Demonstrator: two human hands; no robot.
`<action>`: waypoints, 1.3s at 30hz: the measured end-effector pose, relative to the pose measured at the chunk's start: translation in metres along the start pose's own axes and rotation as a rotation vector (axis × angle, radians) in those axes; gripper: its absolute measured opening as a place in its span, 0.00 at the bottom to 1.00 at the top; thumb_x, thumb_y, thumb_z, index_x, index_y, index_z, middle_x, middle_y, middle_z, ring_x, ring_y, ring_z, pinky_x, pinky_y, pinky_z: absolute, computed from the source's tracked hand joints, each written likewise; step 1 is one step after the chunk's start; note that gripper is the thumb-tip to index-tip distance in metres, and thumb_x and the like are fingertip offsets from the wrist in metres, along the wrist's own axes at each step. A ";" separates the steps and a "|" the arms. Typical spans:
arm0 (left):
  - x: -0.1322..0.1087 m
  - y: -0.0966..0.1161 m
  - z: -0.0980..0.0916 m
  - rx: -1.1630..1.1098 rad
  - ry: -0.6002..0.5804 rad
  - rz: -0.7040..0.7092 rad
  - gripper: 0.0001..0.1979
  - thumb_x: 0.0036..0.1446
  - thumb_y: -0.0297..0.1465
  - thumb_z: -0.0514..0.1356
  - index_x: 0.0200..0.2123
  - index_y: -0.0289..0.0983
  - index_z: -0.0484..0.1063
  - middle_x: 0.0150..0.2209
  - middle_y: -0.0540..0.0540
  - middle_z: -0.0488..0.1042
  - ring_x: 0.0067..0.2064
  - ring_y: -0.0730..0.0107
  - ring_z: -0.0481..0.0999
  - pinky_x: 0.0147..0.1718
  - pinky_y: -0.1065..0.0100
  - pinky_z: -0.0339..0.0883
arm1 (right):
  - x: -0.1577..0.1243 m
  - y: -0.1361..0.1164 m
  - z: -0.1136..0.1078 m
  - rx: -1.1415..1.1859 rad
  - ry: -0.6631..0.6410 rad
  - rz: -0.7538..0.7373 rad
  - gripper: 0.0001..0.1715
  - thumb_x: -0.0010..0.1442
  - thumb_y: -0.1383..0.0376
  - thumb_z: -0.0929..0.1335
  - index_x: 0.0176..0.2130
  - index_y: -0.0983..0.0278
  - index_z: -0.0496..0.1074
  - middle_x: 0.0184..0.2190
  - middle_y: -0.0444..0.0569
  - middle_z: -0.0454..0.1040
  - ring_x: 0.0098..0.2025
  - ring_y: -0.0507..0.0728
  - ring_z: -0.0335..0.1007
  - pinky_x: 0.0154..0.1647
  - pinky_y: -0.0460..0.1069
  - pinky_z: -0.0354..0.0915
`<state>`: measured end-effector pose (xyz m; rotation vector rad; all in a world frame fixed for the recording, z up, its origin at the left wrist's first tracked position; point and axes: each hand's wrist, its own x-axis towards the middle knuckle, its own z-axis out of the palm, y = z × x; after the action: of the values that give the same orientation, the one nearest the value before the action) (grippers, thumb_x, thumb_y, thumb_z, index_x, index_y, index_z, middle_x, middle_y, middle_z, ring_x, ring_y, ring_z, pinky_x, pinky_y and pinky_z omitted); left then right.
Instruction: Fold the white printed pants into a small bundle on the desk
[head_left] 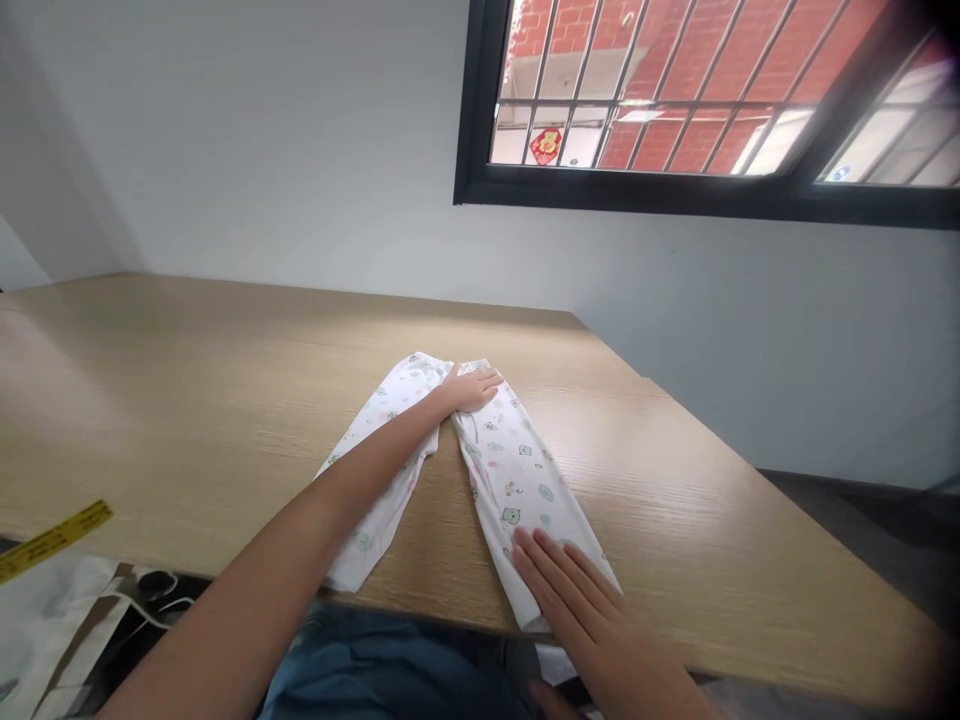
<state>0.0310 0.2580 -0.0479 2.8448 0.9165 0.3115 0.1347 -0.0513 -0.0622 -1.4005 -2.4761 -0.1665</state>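
Observation:
A pair of small white trousers, printed with animal faces and leaves, lies on the wooden table. Its two legs spread apart towards me. My left hand rests flat near the far end, on the upper part of the right leg, and hides part of the cloth there. Below it, my right hand lies with fingers outstretched on the near end of that same leg, close to the table's front edge. My left forearm crosses over the left leg and covers its middle.
A yellow strip with dark markings sticks out over the table's front edge at the left. Beneath it are a white bag-like item and a white cord. A barred window is set in the wall behind.

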 end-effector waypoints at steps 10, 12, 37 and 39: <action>0.039 0.024 -0.008 -0.100 0.064 -0.332 0.15 0.60 0.35 0.54 0.48 0.34 0.65 0.47 0.42 0.67 0.44 0.64 0.70 0.42 0.58 0.67 | -0.020 0.009 0.000 -0.231 0.329 0.558 0.23 0.60 0.52 0.58 0.41 0.65 0.69 0.34 0.55 0.73 0.32 0.61 0.71 0.26 0.53 0.70; 0.046 0.024 -0.008 -0.165 0.053 -0.391 0.14 0.60 0.35 0.54 0.47 0.34 0.65 0.46 0.42 0.67 0.44 0.65 0.70 0.42 0.58 0.67 | -0.013 0.009 0.003 -0.219 0.309 0.606 0.21 0.60 0.52 0.58 0.33 0.64 0.69 0.28 0.53 0.72 0.27 0.61 0.70 0.24 0.54 0.68; -0.074 -0.130 -0.036 -0.466 0.105 -0.413 0.14 0.60 0.35 0.55 0.46 0.34 0.66 0.45 0.43 0.68 0.42 0.66 0.71 0.40 0.60 0.68 | 0.169 -0.134 0.058 0.162 0.121 -0.134 0.07 0.57 0.67 0.64 0.38 0.66 0.63 0.35 0.50 0.66 0.37 0.59 0.59 0.37 0.54 0.62; -0.071 -0.126 -0.028 -0.421 0.151 -0.406 0.13 0.60 0.35 0.54 0.46 0.34 0.66 0.45 0.43 0.68 0.43 0.65 0.70 0.41 0.59 0.67 | 0.160 -0.129 0.050 0.204 0.061 -0.113 0.10 0.55 0.65 0.66 0.38 0.66 0.63 0.38 0.51 0.66 0.40 0.59 0.59 0.39 0.54 0.62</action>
<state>-0.1033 0.3197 -0.0558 2.2195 1.2543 0.5925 -0.0622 0.0248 -0.0558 -1.1568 -2.4440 0.0195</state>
